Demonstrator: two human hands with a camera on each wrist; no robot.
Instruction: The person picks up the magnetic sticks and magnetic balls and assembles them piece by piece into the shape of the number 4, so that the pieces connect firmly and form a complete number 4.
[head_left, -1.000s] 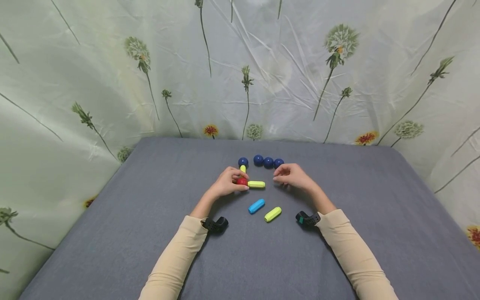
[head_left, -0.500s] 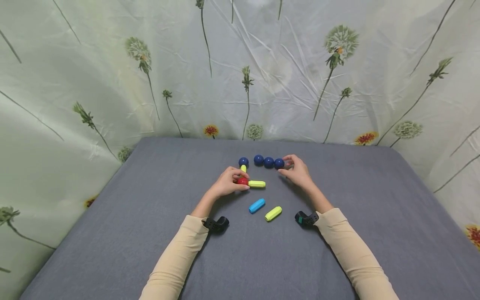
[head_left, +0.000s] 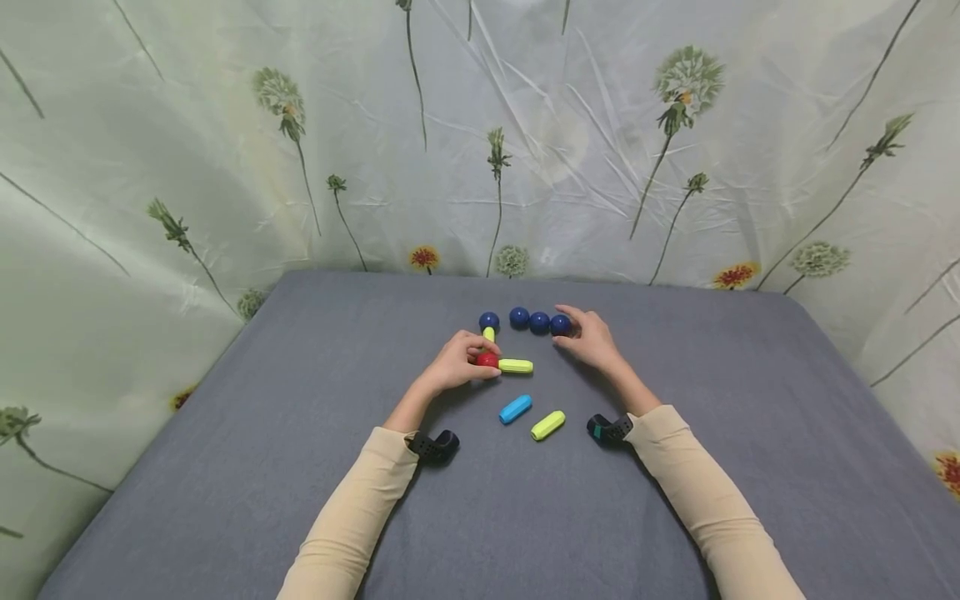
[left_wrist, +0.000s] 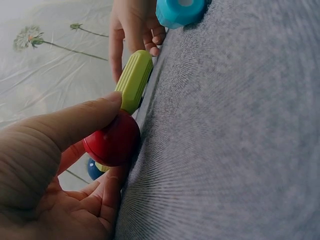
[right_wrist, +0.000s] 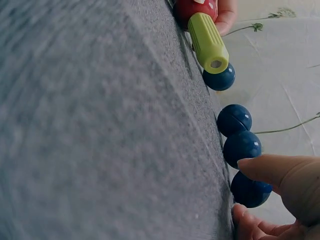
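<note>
My left hand (head_left: 456, 363) grips a red ball (head_left: 487, 360), with the thumb across it in the left wrist view. A yellow-green ribbed rod (head_left: 516, 366) joins the ball and points right; its free end shows a round metal disc in the right wrist view. A second yellow-green rod (head_left: 489, 334) runs from the red ball's far side to a blue ball (head_left: 489, 321). My right hand (head_left: 592, 339) has its thumb and fingers around the rightmost blue ball (right_wrist: 251, 189) of a short row. Two more blue balls, the middle one (right_wrist: 242, 149) and the left one (right_wrist: 234, 120), sit beside it.
A light-blue rod (head_left: 515, 409) and a loose yellow-green rod (head_left: 548, 425) lie on the grey cloth-covered table (head_left: 510, 517), nearer to me than the hands. Behind the table's far edge hangs a flower-patterned curtain (head_left: 600, 167).
My right hand has gone from beside the rods up to the blue row and closed its thumb and fingers around the rightmost ball. The left hand keeps its hold on the red ball.
</note>
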